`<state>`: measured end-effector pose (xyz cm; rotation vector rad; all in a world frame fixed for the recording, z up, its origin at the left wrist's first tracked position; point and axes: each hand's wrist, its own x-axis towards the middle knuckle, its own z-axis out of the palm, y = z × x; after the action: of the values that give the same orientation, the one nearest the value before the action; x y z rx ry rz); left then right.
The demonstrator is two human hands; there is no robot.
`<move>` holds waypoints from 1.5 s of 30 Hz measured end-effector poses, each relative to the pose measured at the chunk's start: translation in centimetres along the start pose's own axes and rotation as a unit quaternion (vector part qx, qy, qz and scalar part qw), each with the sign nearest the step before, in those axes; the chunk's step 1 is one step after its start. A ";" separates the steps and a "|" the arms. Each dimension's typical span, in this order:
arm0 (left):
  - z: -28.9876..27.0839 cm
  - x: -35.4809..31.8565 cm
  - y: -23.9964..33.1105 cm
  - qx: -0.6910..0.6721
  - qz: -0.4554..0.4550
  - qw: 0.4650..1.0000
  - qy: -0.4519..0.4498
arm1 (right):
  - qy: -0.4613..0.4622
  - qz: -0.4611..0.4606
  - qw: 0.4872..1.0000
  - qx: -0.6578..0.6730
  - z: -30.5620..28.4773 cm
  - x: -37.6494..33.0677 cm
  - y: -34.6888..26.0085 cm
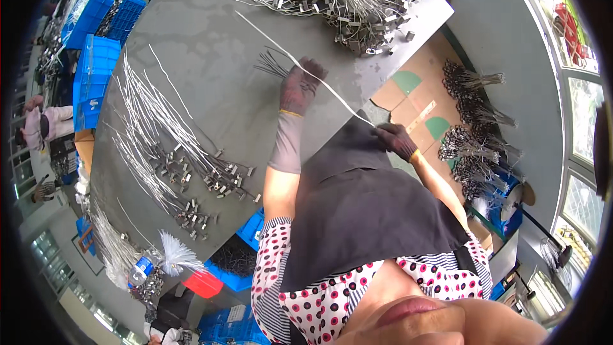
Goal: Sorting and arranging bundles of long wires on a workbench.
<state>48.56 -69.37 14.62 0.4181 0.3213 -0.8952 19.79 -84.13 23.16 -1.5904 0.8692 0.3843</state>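
A long white cable runs slantwise over the grey table. Its lower right end is in my right hand, whose gloved fingers are closed around it near the table edge. My left hand, in a dark reddish glove, is closed on the cable's middle stretch. Thin black strips, resembling zip ties, stick out of the left hand on its far side. Beyond the left hand, the cable's free end lies toward the back of the table. Whatever is tucked in the right palm is hidden.
A large heap of cables with metal block ends fills the table's far side. More cable bundles lie at the left. Blue crates stand beyond the left edge. Tied bundles sit on cardboard on the floor at right.
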 end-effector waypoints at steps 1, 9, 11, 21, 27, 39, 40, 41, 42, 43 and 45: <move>0.3 0.1 -0.1 0.003 0.002 1.000 0.003 | 0.024 0.018 1.000 0.004 -0.7 -1.4 1.7; 4.0 0.7 0.8 0.061 0.107 0.991 0.044 | 0.165 0.109 0.980 0.020 -1.9 -8.7 16.0; 4.7 0.2 1.3 0.062 0.140 0.987 0.057 | 0.180 0.126 0.975 0.031 -2.0 -9.1 16.9; 5.8 -2.4 2.5 0.165 0.171 0.956 0.173 | 0.130 0.120 0.984 -0.034 -3.9 -6.0 13.6; 3.6 -4.8 2.6 0.167 0.150 0.964 0.145 | 0.084 0.059 0.994 -0.028 -2.2 -2.3 8.5; 1.4 -5.3 -3.4 0.561 0.175 0.809 -0.015 | 0.039 -0.052 0.995 0.079 7.1 11.6 -12.9; 1.2 -4.8 -3.1 0.559 0.192 0.807 -0.009 | 0.050 -0.123 0.990 0.056 7.6 12.6 -12.9; 0.9 -4.3 -2.6 0.558 0.191 0.807 -0.009 | 0.061 -0.193 0.979 0.032 8.0 13.5 -12.9; 1.0 -3.8 -2.2 0.511 0.115 0.851 0.046 | 0.063 -0.189 0.979 0.031 7.8 13.9 -13.5; 2.3 -4.0 -1.8 0.457 0.036 0.883 0.101 | 0.036 -0.155 0.985 0.060 7.4 13.9 -14.4; 3.7 -4.1 -1.7 0.472 0.015 0.874 0.114 | 0.013 -0.120 0.989 0.090 6.8 15.8 -13.8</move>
<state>45.13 -69.24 19.29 1.4412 0.0635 -0.9322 41.63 -82.73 20.64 -1.5127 0.7007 0.1109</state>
